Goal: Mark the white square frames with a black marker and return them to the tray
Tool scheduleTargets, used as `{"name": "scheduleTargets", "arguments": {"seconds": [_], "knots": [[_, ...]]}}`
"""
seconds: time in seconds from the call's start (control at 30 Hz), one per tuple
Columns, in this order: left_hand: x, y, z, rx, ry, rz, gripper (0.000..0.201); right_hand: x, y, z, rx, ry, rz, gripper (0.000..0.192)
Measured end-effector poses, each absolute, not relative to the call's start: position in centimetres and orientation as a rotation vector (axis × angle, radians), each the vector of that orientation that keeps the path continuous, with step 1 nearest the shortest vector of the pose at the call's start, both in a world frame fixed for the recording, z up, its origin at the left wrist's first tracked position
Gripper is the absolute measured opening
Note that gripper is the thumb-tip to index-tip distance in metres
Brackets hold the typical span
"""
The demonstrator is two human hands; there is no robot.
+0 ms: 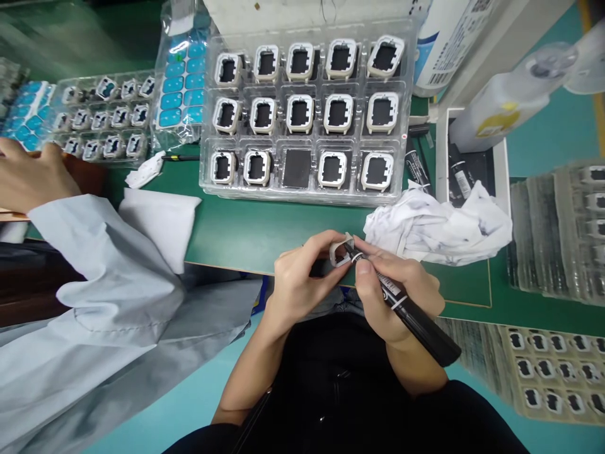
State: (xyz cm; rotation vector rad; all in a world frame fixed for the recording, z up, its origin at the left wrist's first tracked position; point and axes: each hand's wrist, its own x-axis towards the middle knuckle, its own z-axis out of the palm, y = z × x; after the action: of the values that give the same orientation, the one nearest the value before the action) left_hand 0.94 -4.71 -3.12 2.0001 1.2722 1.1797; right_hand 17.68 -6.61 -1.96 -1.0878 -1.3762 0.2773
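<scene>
Lower centre of the frame: the left hand (295,284) pinches a small white frame (341,251) between thumb and fingertips, so the frame sits at the tips of the grip, above the green mat's (265,230) near edge. The right hand (394,290) is clenched around a black marker (406,309), whose tip touches the frame's inner edge while its barrel slants toward the lower right. Just right of the hands lies a crumpled white cloth (439,227). Above, a clear tray (307,113) holds rows of similar frames, one pocket without a frame. At left, a co-worker's grey sleeve (108,284) and hand (28,176).
</scene>
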Motion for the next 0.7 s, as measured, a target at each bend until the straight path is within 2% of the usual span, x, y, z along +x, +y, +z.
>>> {"name": "scheduleTargets", "arguments": {"seconds": [0.33,0.53,0.7], "knots": [[0.95,-4.78,-2.93,1.94,1.243,1.201,0.037,17.85,-6.8,-2.53,-1.102,-1.315,0.37,0.012],[0.75,-4.7,-2.97,1.871,1.233,1.185,0.047,18.15,-7.1,-2.75,-1.098,-1.24,0.442,0.009],[0.8,-4.57,-2.66,1.83,1.188,1.215,0.053,18.1,-7.05,-2.22,-1.055,-1.237,0.506,0.018]]}}
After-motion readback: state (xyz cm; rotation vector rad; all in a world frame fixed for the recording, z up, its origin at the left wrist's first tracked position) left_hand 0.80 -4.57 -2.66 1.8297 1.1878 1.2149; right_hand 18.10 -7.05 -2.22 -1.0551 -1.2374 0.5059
